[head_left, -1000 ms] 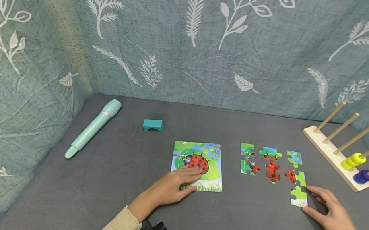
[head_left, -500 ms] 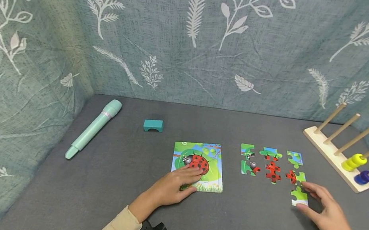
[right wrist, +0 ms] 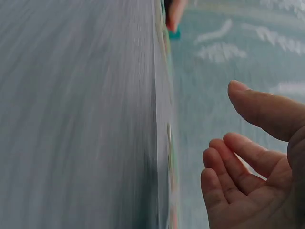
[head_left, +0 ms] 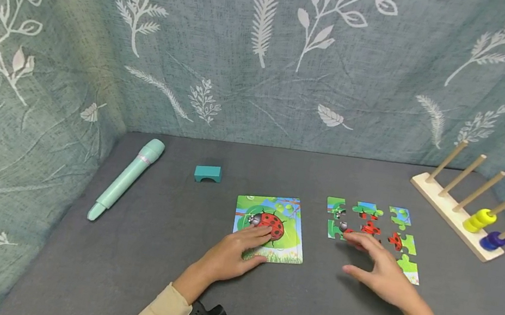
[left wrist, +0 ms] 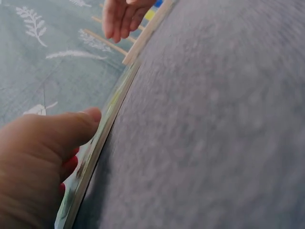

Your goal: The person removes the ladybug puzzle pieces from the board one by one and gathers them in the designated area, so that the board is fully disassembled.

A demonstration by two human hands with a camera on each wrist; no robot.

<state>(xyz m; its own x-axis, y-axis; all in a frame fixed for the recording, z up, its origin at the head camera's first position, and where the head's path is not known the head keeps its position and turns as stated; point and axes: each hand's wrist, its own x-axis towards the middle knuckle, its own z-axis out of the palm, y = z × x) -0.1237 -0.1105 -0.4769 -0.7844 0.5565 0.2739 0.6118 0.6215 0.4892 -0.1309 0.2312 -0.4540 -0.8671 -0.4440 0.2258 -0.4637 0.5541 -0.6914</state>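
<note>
A square ladybug puzzle board (head_left: 286, 209) lies flat mid-table. My left hand (head_left: 233, 255) rests on its lower left part, fingers extended over the picture; the left wrist view shows the thumb by the board's edge. To the right, several loose jigsaw pieces lie in spaced rows, among them a blue-green corner piece (head_left: 400, 216), a red spotted piece (head_left: 372, 227) and a green-white piece (head_left: 409, 268). My right hand (head_left: 384, 277) hovers over the lower pieces, thumb and fingers spread apart, nothing between them. It partly covers the red spotted and green-white pieces.
A mint-green microphone-shaped stick (head_left: 126, 180) lies at the left. A teal arched block (head_left: 207, 173) stands behind the board. At the far right is a wooden peg stand (head_left: 447, 209) with yellow beads (head_left: 479, 220) and blue beads (head_left: 493, 241). A patterned curtain (head_left: 263, 87) hangs along the back.
My right hand has left the green-white piece at the lower right and moved left across the pieces. The pieces look unmoved. My left hand stays on the board.
</note>
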